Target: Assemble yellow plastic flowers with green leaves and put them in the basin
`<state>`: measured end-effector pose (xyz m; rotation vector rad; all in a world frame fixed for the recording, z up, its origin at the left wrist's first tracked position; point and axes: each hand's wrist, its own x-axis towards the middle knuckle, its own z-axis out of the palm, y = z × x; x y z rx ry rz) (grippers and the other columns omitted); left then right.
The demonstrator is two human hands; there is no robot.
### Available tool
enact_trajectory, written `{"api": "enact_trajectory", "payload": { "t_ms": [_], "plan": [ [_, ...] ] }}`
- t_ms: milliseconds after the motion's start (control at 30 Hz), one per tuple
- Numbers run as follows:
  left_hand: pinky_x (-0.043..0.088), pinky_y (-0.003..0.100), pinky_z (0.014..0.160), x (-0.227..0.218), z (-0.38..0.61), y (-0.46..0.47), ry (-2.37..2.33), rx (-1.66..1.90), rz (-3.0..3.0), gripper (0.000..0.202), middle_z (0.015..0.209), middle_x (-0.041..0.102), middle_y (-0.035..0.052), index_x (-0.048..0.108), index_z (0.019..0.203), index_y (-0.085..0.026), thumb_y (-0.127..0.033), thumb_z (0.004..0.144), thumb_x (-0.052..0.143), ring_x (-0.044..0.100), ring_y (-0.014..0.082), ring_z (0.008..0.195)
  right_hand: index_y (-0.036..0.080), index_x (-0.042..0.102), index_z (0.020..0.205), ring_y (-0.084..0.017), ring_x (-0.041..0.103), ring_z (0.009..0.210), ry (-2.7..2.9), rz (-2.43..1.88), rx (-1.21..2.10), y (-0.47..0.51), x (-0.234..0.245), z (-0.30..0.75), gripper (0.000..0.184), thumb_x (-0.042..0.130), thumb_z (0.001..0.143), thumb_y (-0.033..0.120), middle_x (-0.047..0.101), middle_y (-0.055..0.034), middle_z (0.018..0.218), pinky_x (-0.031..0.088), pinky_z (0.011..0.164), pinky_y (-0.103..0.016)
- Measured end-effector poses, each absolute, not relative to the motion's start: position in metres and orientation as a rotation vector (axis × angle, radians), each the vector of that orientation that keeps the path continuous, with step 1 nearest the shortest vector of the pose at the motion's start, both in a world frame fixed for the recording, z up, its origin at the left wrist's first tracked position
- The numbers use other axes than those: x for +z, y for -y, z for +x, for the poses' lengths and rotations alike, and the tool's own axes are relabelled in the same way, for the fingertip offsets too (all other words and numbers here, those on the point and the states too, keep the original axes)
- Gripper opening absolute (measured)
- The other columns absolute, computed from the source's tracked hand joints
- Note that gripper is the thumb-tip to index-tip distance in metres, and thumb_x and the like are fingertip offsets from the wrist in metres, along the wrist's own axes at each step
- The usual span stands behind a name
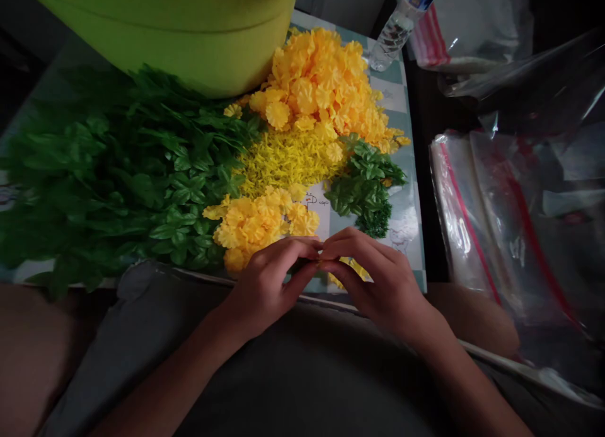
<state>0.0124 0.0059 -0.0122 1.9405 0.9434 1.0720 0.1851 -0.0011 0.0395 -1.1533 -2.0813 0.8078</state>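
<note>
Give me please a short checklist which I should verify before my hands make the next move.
1. Hands together: ok. Left hand and right hand meet at thumb and finger tips.
2. Small piece at the tips identified: cannot tell, mostly hidden.
3. Space around right hand free: not ok, a few loose yellow flowers lie there, partly covered.
4. Leaves inside the near edge of the table: not ok, some green leaves at left hang over it.
5. Bottle away from hands: ok, at the far side, beside the big flower pile.
</note>
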Motion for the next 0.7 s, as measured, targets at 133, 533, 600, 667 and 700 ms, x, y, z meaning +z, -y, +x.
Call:
{"api": "enact_trajectory", "payload": {
  "t_ms": [133, 533, 600, 667, 700],
  "plan": [
    [0.056, 0.029, 0.085, -0.011, 0.013, -0.006, -0.968, 1.036, 1.827, 0.007, 0.098, 0.071, 0.0046, 0.059, 0.092, -0.019, -0.018, 0.085, 0.06, 0.067, 0.0165, 0.095, 0.022, 0.053, 0.095, -0.015, 0.061, 0.079, 2.101, -1.2, 0.828, 0.002, 0.039, 0.188, 0.008, 0.05, 0.092, 0.015, 0.062, -0.0051, 0.086, 0.051, 0.069, -0.029],
    [0.054, 0.031, 0.085, -0.009, 0.01, -0.003, -0.909, 0.989, 1.866, 0.031, 0.105, 0.065, 0.0076, 0.048, 0.113, -0.019, -0.013, 0.082, 0.053, 0.064, 0.0187, 0.098, 0.02, 0.056, 0.088, -0.012, 0.061, 0.074, 2.022, -1.213, 0.929, 0.0, 0.028, 0.185, 0.006, 0.058, 0.087, 0.014, 0.064, -0.0026, 0.083, 0.049, 0.066, -0.024],
    [0.052, 0.033, 0.088, -0.009, 0.009, -0.004, -0.894, 1.017, 1.903, 0.031, 0.104, 0.065, 0.007, 0.049, 0.114, -0.02, -0.012, 0.083, 0.05, 0.063, 0.0185, 0.099, 0.02, 0.058, 0.087, -0.011, 0.061, 0.073, 1.938, -1.209, 1.015, -0.001, 0.026, 0.185, 0.007, 0.061, 0.085, 0.014, 0.065, -0.0014, 0.081, 0.049, 0.066, -0.023],
    [0.052, 0.031, 0.089, -0.01, 0.009, -0.006, -0.891, 1.056, 1.914, 0.027, 0.103, 0.066, 0.0053, 0.051, 0.112, -0.022, -0.013, 0.086, 0.051, 0.063, 0.017, 0.099, 0.019, 0.061, 0.086, -0.011, 0.062, 0.072, 1.866, -1.215, 1.102, -0.002, 0.027, 0.185, 0.007, 0.062, 0.084, 0.013, 0.066, -0.001, 0.079, 0.049, 0.066, -0.024],
    [0.052, 0.031, 0.089, -0.011, 0.009, -0.007, -0.884, 1.074, 1.918, 0.026, 0.103, 0.067, 0.0044, 0.052, 0.111, -0.023, -0.013, 0.087, 0.051, 0.063, 0.0163, 0.1, 0.019, 0.062, 0.086, -0.011, 0.062, 0.073, 1.828, -1.219, 1.156, -0.003, 0.028, 0.185, 0.007, 0.062, 0.084, 0.013, 0.066, -0.0011, 0.079, 0.049, 0.067, -0.024]
  ]
}}
